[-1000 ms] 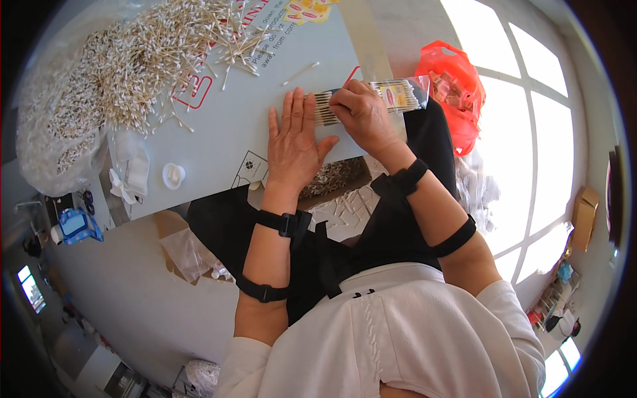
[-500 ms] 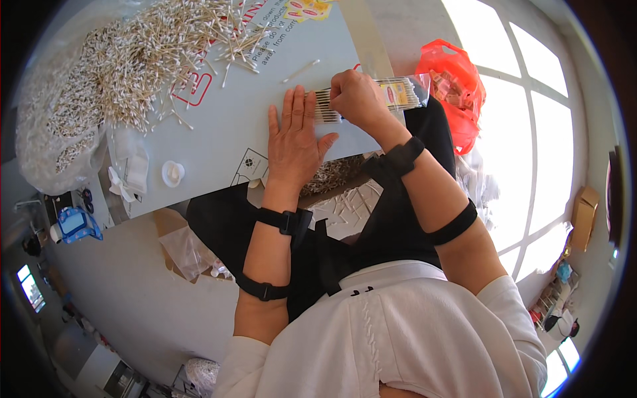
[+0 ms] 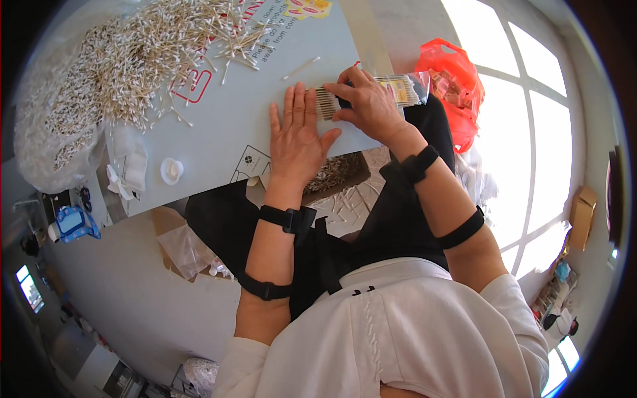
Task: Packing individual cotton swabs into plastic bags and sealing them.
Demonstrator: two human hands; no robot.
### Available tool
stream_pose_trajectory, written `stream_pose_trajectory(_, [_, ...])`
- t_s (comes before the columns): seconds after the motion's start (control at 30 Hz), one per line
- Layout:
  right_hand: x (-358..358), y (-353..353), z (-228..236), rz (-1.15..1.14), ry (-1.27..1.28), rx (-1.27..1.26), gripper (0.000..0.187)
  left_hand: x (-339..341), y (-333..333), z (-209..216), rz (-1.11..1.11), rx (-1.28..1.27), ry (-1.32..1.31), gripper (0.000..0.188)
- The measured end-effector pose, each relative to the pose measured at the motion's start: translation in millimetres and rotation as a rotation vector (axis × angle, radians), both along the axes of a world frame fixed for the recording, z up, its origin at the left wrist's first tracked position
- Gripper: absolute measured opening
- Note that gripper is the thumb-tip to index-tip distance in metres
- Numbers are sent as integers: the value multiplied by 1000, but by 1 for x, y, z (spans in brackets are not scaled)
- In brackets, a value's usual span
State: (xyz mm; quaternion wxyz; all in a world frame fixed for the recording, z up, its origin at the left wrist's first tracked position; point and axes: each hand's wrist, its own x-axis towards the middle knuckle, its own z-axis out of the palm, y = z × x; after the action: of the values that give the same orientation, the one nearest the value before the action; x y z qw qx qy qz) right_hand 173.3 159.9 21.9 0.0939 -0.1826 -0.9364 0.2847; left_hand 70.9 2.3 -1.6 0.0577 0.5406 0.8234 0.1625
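Note:
My left hand [image 3: 295,136] lies flat on the table, fingers stretched, its tips beside the left end of a row of cotton swabs [image 3: 325,105]. The swabs lie side by side, partly inside a flat clear plastic bag with a yellow label [image 3: 400,90]. Over the middle of this row, my right hand [image 3: 371,106] is bent, with thumb and fingers closed around a small dark object [image 3: 344,102]. The hand hides most of that object, so its kind cannot be made out. One loose cotton swab [image 3: 302,67] rests beyond the hands.
A large heap of cotton swabs [image 3: 142,63] spills from a clear bag at the far left. Nearby stands a small white round dish [image 3: 172,171]. Yellow labels [image 3: 308,8] lie at the table's far edge. A red plastic bag [image 3: 458,93] hangs at the right. Below the table is an open box of swabs [image 3: 338,176].
My right hand has turned from a fist into a wider grip, its thumb and fingers now apart around the dark object. The left hand has barely shifted.

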Motion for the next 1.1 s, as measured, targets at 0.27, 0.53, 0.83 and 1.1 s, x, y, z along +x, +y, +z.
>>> stream_pose_trajectory(0.27, [32, 22, 2, -225, 149, 353, 52, 9, 4, -3, 49, -24, -16, 82])
stream_pose_trajectory(0.53, [69, 39, -37, -250, -150, 271, 57, 23, 17, -5, 122, -24, 7, 82])
stream_pose_trajectory(0.83, [70, 40, -40, -250, -92, 165, 56, 51, 49, -9, 139, 3, 6, 84])
stream_pose_trajectory(1.1, [70, 38, -42, -255, -41, 129, 56, 66, 64, -8, 173, 28, -5, 85])
